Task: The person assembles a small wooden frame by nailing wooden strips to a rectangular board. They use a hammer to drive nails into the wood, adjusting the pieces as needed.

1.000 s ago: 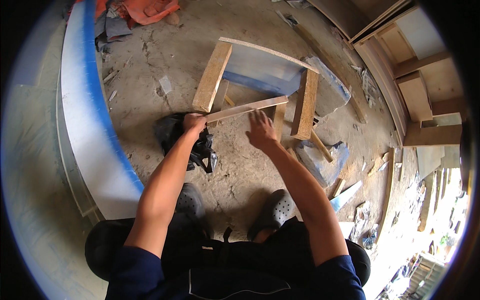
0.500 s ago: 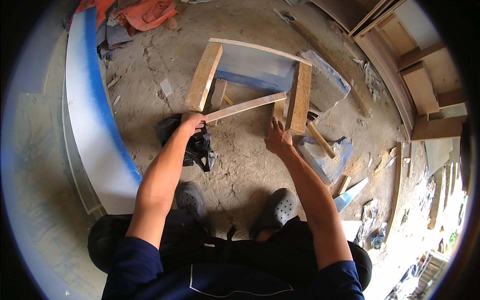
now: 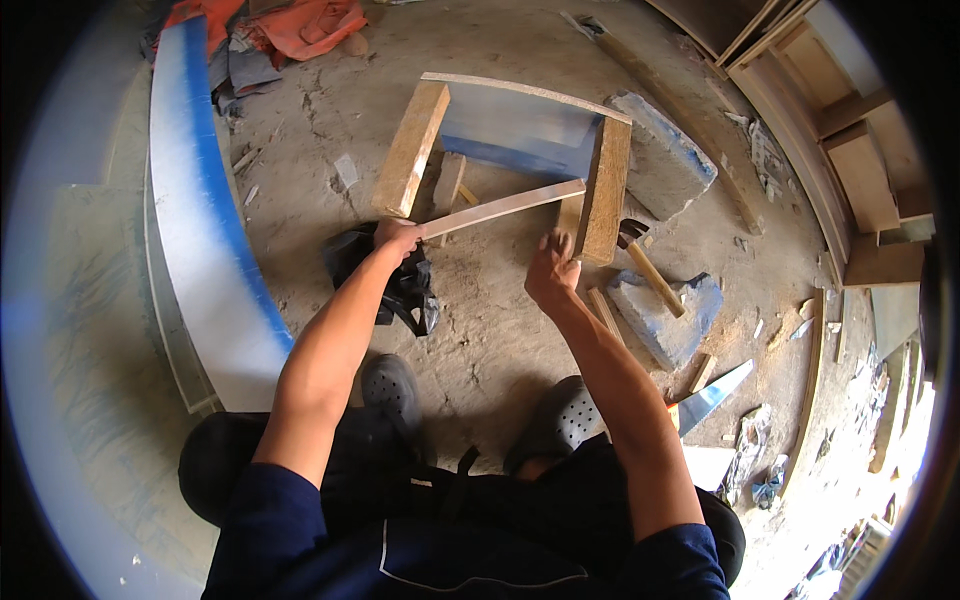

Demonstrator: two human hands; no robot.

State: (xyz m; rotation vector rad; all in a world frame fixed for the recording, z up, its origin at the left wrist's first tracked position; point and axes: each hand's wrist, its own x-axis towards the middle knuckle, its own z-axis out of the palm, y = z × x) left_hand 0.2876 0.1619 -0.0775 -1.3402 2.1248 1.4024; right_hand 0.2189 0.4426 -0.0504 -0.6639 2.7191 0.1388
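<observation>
Gray clogs [image 3: 392, 392] show at lower centre. Around mid-view, the right hand [image 3: 553, 265] has curled fingers, its grip unclear; the left hand [image 3: 398, 236] clasps one end of a wooden strip [image 3: 505, 208]. Upper centre holds a wooden frame [image 3: 606, 190]; upper left, orange cloth [image 3: 305, 30].

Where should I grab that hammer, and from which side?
Probably by the wooden handle, near its lower end, coming from the person's own side: that slim end lies over the concrete chunk, nearer the person than the dark metal head.
</observation>
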